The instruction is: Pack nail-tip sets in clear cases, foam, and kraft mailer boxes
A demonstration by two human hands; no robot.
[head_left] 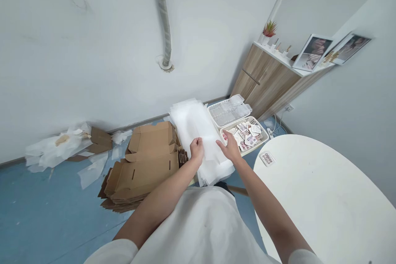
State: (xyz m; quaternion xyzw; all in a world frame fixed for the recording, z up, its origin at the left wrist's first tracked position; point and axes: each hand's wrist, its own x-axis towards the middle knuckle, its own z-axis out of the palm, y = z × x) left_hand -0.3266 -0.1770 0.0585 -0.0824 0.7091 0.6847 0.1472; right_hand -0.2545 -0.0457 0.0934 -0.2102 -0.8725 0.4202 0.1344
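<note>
My left hand [197, 149] is closed in a pinch on the near part of a thin white foam sheet [211, 148] above the stack. Across from it, my right hand [229, 146] has thumb and fingers apart at the sheet's right side; whether its fingertips touch the sheet I cannot tell. Beneath both lies a stack of translucent white foam sheets [187, 117]. Just beyond my right hand stands a white basket [264, 136] holding several small printed packets [249, 137]. Behind that, a second white basket [213, 120] holds clear plastic cases [227, 111].
Flattened brown cardboard boxes [148, 173] are piled left of the foam. A round white table [321, 189] on the right bears a small clear case [267, 158]. Crumpled wrapping [58, 148] lies on the blue floor by the wall. A wooden cabinet [269, 74] stands behind the baskets.
</note>
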